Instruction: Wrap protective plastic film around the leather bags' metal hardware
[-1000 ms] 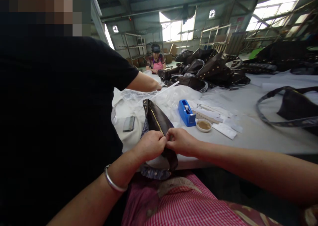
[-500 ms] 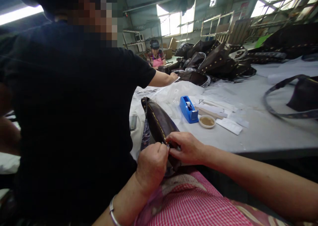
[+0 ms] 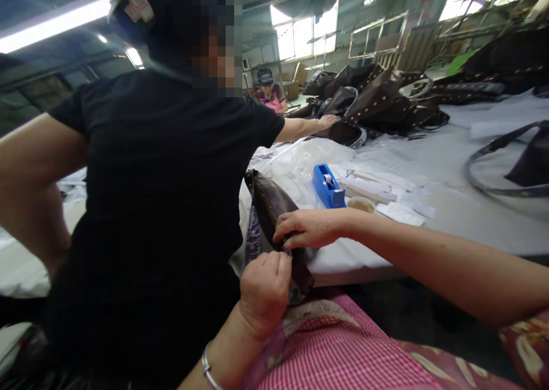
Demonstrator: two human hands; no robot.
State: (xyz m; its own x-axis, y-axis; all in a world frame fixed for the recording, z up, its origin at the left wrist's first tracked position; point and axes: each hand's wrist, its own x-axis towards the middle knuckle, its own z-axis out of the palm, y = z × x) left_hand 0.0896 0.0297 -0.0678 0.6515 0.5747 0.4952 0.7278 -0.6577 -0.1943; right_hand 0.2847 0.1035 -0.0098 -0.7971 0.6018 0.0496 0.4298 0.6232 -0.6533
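Observation:
A dark brown leather handbag lies over the table's near edge, its far end pointing away from me. A gold-toned zipper runs along its top. My left hand is closed in a fist at the near end of the bag, gripping its edge. My right hand sits across the zipper with thumb and fingers pinched together; the fingers cover whatever pull is there. A strap in clear plastic wrap hangs along the bag's left side.
A co-worker in a black shirt stands close on my left, one arm stretched over the table toward a heap of studded dark bags. A blue tape dispenser, a round dish and paper strips lie beyond my right hand.
My right hand has moved away from my left hand, farther up the zipper. My left hand stays at the bag's near end. The co-worker's hand has reached farther right, onto the heaped bags.

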